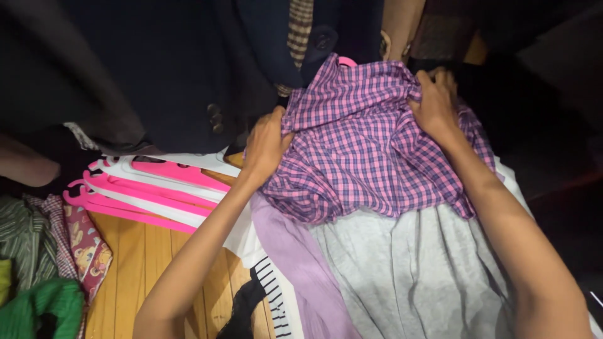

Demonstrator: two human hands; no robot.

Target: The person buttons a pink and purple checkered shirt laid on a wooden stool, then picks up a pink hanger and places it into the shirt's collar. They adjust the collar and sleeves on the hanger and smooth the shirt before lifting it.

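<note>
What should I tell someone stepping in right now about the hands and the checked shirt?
Left hand: gripping the left edge of the pink-and-purple checked shirt.
Right hand: clutching the shirt's upper right edge.
Shirt: bunched on a pink hanger, whose top shows above the fabric, lying over a grey garment and a lilac cloth.
Nearby: pink and white hangers stacked on the wooden floor; dark jackets hang above.
Done: shirt is in both hands.
Left: it is not yet smooth or hung with the jackets.
</note>
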